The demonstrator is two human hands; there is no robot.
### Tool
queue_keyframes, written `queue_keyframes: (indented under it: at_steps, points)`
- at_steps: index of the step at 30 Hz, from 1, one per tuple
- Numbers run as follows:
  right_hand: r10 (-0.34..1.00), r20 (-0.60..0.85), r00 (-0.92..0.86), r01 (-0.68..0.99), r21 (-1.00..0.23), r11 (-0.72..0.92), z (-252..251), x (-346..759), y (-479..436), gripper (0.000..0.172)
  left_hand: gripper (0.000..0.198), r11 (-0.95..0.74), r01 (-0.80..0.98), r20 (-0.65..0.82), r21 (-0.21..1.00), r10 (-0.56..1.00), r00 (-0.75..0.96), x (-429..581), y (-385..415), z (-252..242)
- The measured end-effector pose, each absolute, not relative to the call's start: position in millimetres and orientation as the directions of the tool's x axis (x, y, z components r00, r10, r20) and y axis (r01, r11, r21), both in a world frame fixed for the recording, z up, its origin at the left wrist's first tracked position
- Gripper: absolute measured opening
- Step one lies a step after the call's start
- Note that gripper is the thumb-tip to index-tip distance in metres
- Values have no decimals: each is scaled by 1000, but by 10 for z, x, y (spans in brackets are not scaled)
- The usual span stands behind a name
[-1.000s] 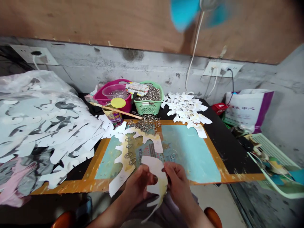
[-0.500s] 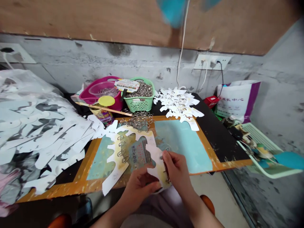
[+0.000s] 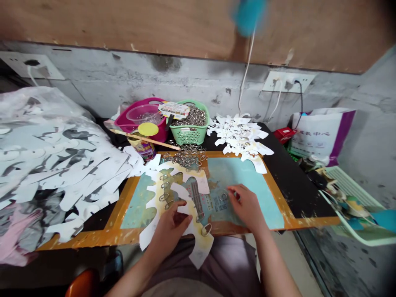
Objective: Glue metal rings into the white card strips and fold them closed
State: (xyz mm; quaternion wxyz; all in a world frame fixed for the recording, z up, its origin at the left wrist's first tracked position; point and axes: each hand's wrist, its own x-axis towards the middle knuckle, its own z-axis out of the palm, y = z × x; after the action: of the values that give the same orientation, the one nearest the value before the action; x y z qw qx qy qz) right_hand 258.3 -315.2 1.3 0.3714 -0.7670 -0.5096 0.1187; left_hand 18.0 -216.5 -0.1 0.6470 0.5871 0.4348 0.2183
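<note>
My left hand [image 3: 173, 225] rests at the left edge of a curved white cutout [image 3: 193, 220] with yellowish glue marks and metal rings, its thumb and fingertips on the piece. To the right, my right hand [image 3: 246, 204] hovers over the blue mat [image 3: 262, 198], fingers curled and thumb side near a small metal ring [image 3: 223, 197]; whether the fingertips hold anything is too small to tell. Another white cutout [image 3: 151, 222] with a row of rings lies left of my left hand. A pile of metal rings [image 3: 185, 156] sits at the mat's back edge.
Behind stand a green basket [image 3: 188, 136] of metal parts, a magenta basket [image 3: 123, 119] and a yellow-lidded container [image 3: 147, 129]. White cutouts heap at left [image 3: 102, 165]; ringed ones [image 3: 238, 134] lie back right. A pale green basket [image 3: 355, 206] is far right.
The cutout that was lifted between both hands is now lower, over the mat's front edge. My right hand has let go of it and moved right. The view has shifted slightly.
</note>
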Motion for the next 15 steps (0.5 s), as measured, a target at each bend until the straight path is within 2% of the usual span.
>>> queue_keyframes:
  at_steps: [2, 6, 12, 15]
  points:
    - [926, 133, 354, 736, -650, -188, -31, 2523, -3108, 25, 52, 181, 273, -308, 945, 774, 553, 174, -2136, -12]
    - [962, 86, 260, 775, -612, -154, -12, 2443, -3068, 15, 50, 143, 281, -281, 949, 786, 551, 178, -2104, -17]
    - [960, 16, 280, 789, -574, -220, 15, 2448, -3111, 26, 45, 73, 347, -246, 935, 838, 487, 196, -2135, -87]
    - [957, -17, 291, 813, -523, -256, 12, 2463, -3144, 22, 46, 92, 363, -276, 927, 823, 497, 202, -2142, -85]
